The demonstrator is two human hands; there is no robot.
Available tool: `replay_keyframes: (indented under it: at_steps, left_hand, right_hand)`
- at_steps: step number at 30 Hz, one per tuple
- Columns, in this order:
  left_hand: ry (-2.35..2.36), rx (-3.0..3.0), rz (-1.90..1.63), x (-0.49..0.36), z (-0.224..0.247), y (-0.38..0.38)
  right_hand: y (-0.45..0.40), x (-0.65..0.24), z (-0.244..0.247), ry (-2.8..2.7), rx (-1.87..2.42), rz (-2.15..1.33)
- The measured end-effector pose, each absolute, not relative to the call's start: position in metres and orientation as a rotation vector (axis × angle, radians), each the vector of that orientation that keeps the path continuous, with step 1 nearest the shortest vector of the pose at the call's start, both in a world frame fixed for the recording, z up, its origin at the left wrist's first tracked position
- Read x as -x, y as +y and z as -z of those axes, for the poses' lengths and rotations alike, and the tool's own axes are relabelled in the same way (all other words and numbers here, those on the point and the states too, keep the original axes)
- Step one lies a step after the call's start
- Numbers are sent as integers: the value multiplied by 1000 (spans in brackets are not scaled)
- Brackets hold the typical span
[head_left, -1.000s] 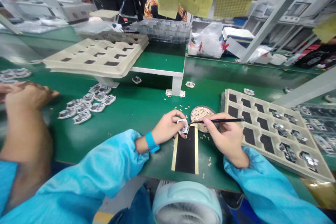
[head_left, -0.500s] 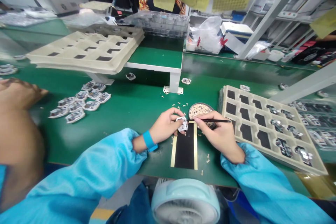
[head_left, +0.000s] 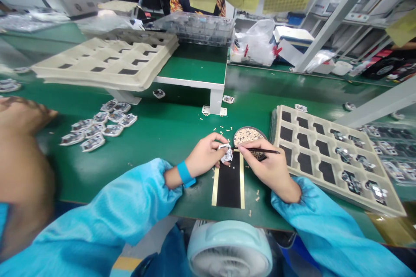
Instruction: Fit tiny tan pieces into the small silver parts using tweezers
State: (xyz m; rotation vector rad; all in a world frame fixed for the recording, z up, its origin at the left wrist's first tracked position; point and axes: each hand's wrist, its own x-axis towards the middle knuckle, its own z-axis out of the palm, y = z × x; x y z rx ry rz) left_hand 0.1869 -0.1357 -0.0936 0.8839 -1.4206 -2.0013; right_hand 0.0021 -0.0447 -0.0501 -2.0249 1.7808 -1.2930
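My left hand (head_left: 208,152) is closed, pinching a small white-framed electronic part (head_left: 226,153) by its edge, above the top of a black mat (head_left: 229,184) with yellow tape borders. In my right hand (head_left: 269,163) is a thin dark tool like tweezers (head_left: 261,150), held like a pen. Its tip reaches the part's right side; whether it grips anything is too small to tell. A round dish (head_left: 248,134) full of tiny beige and dark pieces stands just behind my right fingers, which partly cover it.
A moulded tray (head_left: 297,156) with several parts sits at right. Another tray (head_left: 107,62) rests on a raised shelf at left. Several white-framed parts (head_left: 94,130) lie below it, near a co-worker's arm (head_left: 24,151). A fan (head_left: 230,246) stands at the table's front edge.
My right hand and the tool have shifted slightly left, so the tip is closer in over the part. My left hand holds almost still.
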Motion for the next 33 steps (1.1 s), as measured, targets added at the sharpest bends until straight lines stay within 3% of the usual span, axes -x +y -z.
replay_keyframes:
  at_steps: [17,26,33]
  left_hand:
    - [-1420,-900,1984,-187,96,-135]
    - [-1433,-846,1964,-187,98,-136]
    - [-1409,-804,1947,-189,91,-137]
  right_hand:
    - [-45,0,52,1761,2086,1328]
    - [-42,-1,58,1745,2331,1214]
    - [-37,5,45,1694,2045,1305]
